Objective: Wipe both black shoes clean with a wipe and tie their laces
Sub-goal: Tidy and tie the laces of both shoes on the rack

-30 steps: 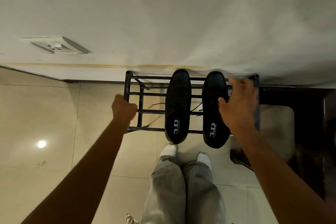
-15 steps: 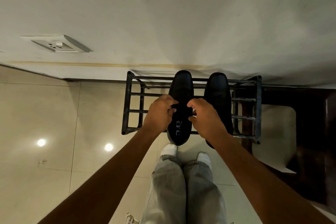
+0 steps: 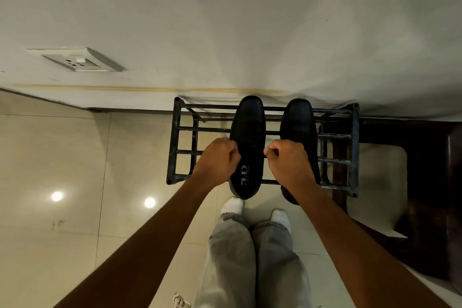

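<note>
Two black shoes stand side by side on a black metal rack (image 3: 175,137), toes toward the wall. The left shoe (image 3: 250,122) shows a white logo on its insole. My left hand (image 3: 217,157) is pinched shut at this shoe's left side and my right hand (image 3: 287,160) is pinched shut at its right side, each closed on a lace end that the fingers mostly hide. My right hand and forearm cover the rear half of the right shoe (image 3: 297,120). No wipe is in view.
The rack stands against a pale wall with a socket plate (image 3: 80,62) at the left. Dark wooden furniture (image 3: 425,170) stands right of the rack. My feet in white socks (image 3: 232,205) are on the tiled floor just below the shoes.
Both hands left the rack's sides and came to the left shoe. Over the last half second they have drawn slightly apart across it.
</note>
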